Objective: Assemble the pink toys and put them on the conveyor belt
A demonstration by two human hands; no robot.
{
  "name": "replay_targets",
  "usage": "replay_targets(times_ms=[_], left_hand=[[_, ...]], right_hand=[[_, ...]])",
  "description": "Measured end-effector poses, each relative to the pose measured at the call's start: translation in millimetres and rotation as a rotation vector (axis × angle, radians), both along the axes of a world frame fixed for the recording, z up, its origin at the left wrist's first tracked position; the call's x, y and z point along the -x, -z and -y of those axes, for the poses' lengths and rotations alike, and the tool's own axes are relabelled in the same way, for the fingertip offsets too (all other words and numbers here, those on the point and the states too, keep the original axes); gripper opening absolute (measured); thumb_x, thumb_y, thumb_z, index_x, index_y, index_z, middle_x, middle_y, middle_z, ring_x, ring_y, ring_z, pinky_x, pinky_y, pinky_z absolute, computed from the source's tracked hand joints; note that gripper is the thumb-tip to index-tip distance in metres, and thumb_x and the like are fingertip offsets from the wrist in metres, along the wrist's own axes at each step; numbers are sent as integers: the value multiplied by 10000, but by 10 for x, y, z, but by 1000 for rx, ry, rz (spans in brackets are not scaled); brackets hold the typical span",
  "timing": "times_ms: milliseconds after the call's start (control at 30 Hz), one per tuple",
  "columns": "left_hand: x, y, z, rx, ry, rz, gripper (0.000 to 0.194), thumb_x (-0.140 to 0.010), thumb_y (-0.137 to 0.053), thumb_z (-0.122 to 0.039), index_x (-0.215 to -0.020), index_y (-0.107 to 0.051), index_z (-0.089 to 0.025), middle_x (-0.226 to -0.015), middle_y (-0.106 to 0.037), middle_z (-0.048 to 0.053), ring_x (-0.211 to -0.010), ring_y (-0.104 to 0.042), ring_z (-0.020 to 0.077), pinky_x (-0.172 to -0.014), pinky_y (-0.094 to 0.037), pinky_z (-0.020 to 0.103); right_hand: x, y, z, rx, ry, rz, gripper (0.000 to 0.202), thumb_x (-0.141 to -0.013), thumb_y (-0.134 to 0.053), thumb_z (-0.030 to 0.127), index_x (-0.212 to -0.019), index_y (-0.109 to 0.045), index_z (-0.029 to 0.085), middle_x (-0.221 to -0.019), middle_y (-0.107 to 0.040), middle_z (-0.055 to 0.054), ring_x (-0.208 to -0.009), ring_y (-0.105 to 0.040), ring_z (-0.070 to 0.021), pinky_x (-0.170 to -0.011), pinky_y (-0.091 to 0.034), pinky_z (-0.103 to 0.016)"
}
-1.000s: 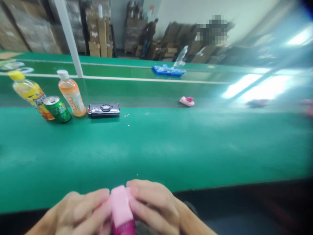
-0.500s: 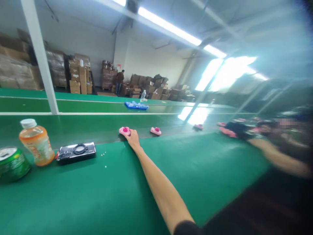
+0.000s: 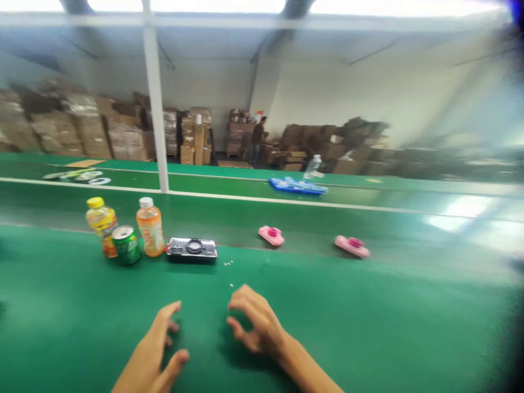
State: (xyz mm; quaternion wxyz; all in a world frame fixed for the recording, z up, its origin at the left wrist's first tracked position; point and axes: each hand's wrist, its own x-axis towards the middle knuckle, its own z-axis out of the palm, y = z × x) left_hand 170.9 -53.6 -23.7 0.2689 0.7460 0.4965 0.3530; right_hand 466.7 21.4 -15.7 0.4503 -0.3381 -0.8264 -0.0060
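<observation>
My left hand (image 3: 153,346) is over the green work surface at the lower centre, thumb and fingers apart, holding nothing. To its right is my right hand (image 3: 257,322), fingers curved and thumb apart, with nothing between them. Beyond the right hand, a pink camera-shaped piece (image 3: 271,236) with a round magenta knob lies on the darker belt (image 3: 229,218). A second pink camera-shaped piece (image 3: 352,246) rests farther right on that belt. Neither hand touches either piece.
Left of centre stand a phone-like black device (image 3: 192,250), an orange drink bottle (image 3: 150,228), a green can (image 3: 126,245) and a yellow-capped bottle (image 3: 102,226). Across the belt are a white post (image 3: 155,109), a blue tray (image 3: 297,186) and a clear bottle (image 3: 313,166). A person (image 3: 257,139) stands near stacked cartons.
My right hand has let go of the nearer pink piece and drawn back toward me. My left hand has entered view. The camera has turned left, and the co-worker at right is out of view.
</observation>
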Motion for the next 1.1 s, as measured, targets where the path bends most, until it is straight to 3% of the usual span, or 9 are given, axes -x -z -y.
replay_targets(times_ms=[100,167,233,300,400,567,800,1000,1100], left_hand=[[-346,-281,-486,-77,342,-55,777,-956,-389,-758,-1512,-417,-215,-1232,-697,132,-866,-720,213,-854,-629,375],[-538,-301,-760,-166,509,-90,795,-938,-402,-784,-1527,-384,-251,-1426,-588,146,-1062,-705,243,-937,-602,382],[-654,-228,-902,-269,546,-146,824,-894,-506,-790,-1540,-357,-301,-1556,-460,146,-1215,-659,286,-974,-588,406],[-686,-139,-930,-369,547,-189,858,-843,-617,-771,-1541,-353,-348,-1596,-411,131,-1263,-638,301,-978,-587,401],[-628,-86,-897,-442,548,-217,896,-826,-676,-733,-1559,-318,-364,-1566,-466,112,-1227,-666,266,-952,-597,349],[-542,-144,-894,-457,481,-271,790,-883,-596,-729,-1541,-329,-382,-1497,-557,75,-1150,-716,242,-777,-633,298],[-571,-171,-895,-426,449,-396,508,-973,-510,-670,-1256,-590,-256,-1308,-688,49,-1006,-756,189,-729,-595,239],[-573,-132,-943,-541,422,-425,648,-952,-480,-721,-1368,-498,-224,-1362,-659,84,-1116,-716,212,-734,-614,271],[-586,-125,-941,-556,404,-438,650,-941,-491,-725,-1354,-494,-222,-1373,-647,77,-1104,-717,202,-679,-619,270]], right_hand=[[212,13,185,200,-242,108,331,-1005,-540,532,-1090,-633,226,-850,-700,-28,-697,-634,-153,-647,-527,-256],[247,9,151,380,-230,-24,522,-1004,-479,639,-1279,-566,204,-999,-719,-82,-772,-681,-183,-675,-572,-283],[234,20,89,456,-212,-149,664,-995,-430,701,-1431,-470,202,-1209,-690,-147,-937,-719,-237,-758,-617,-337],[206,48,59,435,-215,-151,681,-994,-455,682,-1500,-422,228,-1361,-630,-171,-1104,-703,-281,-909,-614,-406],[184,87,89,416,-216,-52,639,-986,-560,584,-1507,-405,248,-1377,-633,-158,-1183,-684,-294,-1026,-572,-453],[194,56,134,441,-189,-59,555,-986,-596,485,-1446,-394,249,-1283,-687,-137,-1046,-739,-244,-885,-631,-358],[190,8,16,471,-157,85,269,-1027,-492,444,-1036,-688,260,-966,-776,-58,-831,-752,-231,-749,-625,-321],[151,309,-94,320,-150,161,505,-954,-596,503,-1393,-565,254,-1297,-708,-147,-1135,-721,-334,-929,-626,-452],[167,360,-124,257,-137,181,507,-964,-588,470,-1419,-537,252,-1358,-667,-156,-1205,-688,-338,-992,-602,-484]])
